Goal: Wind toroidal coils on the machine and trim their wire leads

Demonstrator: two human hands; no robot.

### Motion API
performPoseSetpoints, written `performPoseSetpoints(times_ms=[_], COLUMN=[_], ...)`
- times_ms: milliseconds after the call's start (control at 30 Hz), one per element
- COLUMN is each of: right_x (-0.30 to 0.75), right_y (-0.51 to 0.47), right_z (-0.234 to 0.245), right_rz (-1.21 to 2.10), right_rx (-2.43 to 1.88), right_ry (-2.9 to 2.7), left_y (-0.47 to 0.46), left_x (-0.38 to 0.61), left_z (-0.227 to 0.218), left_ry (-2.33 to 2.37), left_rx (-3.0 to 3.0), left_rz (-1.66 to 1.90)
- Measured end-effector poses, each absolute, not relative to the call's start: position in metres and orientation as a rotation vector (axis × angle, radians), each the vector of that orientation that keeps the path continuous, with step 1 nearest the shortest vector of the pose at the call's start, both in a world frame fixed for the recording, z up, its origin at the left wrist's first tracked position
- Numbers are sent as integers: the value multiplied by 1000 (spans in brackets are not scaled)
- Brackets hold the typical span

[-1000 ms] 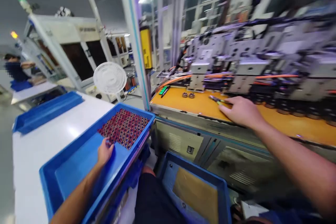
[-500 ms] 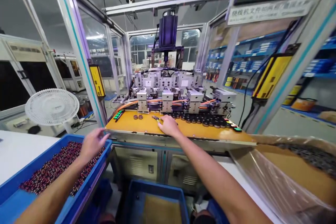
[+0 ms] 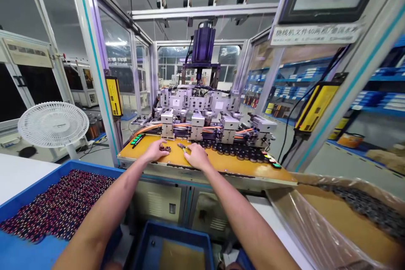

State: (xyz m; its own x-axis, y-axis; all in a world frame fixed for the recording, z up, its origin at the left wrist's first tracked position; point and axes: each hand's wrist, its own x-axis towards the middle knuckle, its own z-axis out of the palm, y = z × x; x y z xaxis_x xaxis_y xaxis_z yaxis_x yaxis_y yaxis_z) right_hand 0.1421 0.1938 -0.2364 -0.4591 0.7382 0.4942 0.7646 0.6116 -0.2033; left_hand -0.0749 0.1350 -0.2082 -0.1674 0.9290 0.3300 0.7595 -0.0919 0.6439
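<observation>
Nearest, lower L of frame: blue tray (image 3: 28, 249), upper part well filled w/ small dark-&-red pcs (image 3: 60, 202), bare blue at the btm corner. Btm ctr: blue bin (image 3: 177, 230) w/ a brown sheet in it. Lower R: plastic-lined carton (image 3: 332, 206), dark pcs (image 3: 367, 206) heaped toward its far side.

Next, mid-frame, both hands at the orange worktop (image 3: 237, 168). L hand (image 3: 155, 151) has thumb & fingers around two small round pcs (image 3: 165, 149) near the worktop's L end; can't tell if it grips them or just touches. R hand (image 3: 198, 156) grasps a pliers-like tool (image 3: 182, 146), tip pointing L toward those pcs, apart from them.

Progress, my read: part-way. Tray qty suggests plenty done, but can't confirm those pcs are finished. The two at the L hand look in work, prob. not yet dealt with. Row of black pcs (image 3: 242, 152), ctr to R along the worktop, is out of the hands, so prob. left to do.

Farther back: machine (image 3: 196, 103), mid-frame; can't tell if it's running.
</observation>
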Motion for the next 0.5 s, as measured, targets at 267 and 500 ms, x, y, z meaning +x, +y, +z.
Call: performPoseSetpoints(times_ms=[267, 500], right_x=[144, 144], right_y=[202, 200], right_z=[-242, -242], right_rz=[63, 94], right_rx=[-1020, -985], right_ry=[-2344, -2304], left_y=[98, 55], left_x=[-95, -93], left_z=[-216, -222], left_ry=[1975, 1735], left_rx=[1479, 1178], left_rz=[1546, 1860])
